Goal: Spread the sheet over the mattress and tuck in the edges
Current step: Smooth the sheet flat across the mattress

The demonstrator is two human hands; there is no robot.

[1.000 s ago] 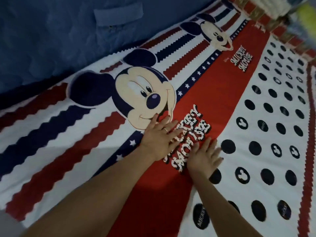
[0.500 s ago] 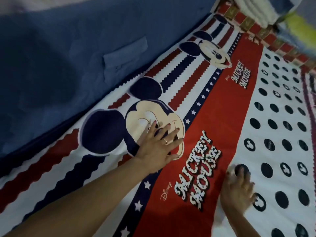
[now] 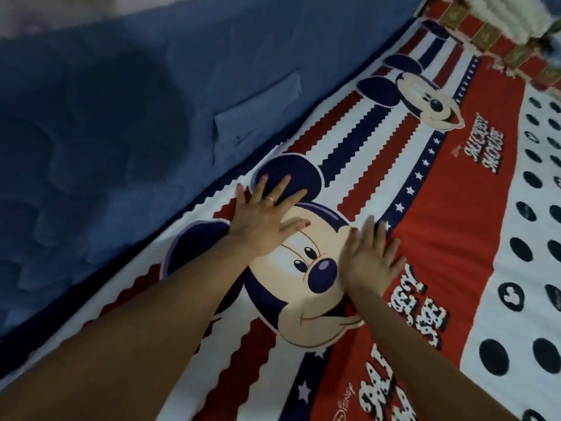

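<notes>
Smoothing goes best outward: the printed sheet (image 3: pixel 455 238) lies flat across the mattress, its far edge meeting the blue quilted surface (image 3: pixel 136 117). The left hand (image 3: pixel 261 220) and right hand (image 3: pixel 368 259) press it with straight, spread fingers, gripping nothing; sweep wrinkles toward that edge before tucking.

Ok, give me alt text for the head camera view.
Left hand and right hand press flat, fingers spread, on a cartoon-mouse printed sheet in red, white and navy. A blue quilted surface borders the sheet's left edge.
</notes>
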